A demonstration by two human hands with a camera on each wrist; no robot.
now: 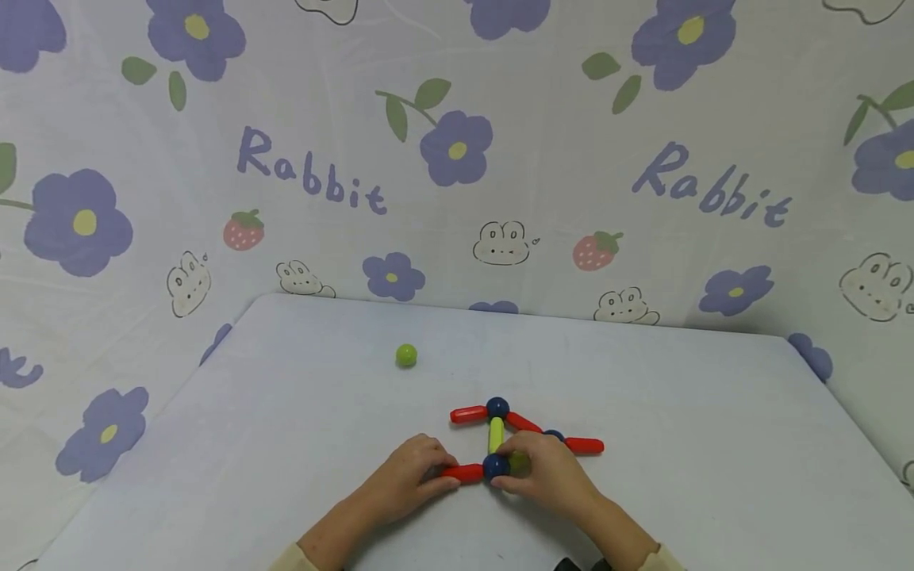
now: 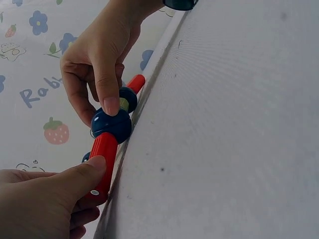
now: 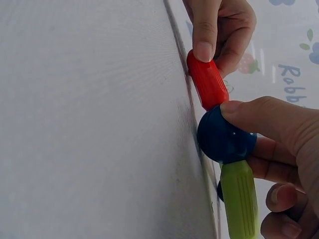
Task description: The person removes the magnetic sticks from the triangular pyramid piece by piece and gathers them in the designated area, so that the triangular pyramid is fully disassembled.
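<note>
Red rod [image 2: 104, 147]: left fingers [image 1: 436, 455] pinch | green ball [image 1: 406, 355]: head view only

White tabletop [image 1: 286, 396], with white fabric [image 1: 557, 166] at its far, left and right sides, printed with purple flowers [image 1: 78, 222], strawberries [image 1: 243, 232], rabbit faces [image 1: 501, 244] and the word "Rabbit" [image 1: 312, 176].
</note>
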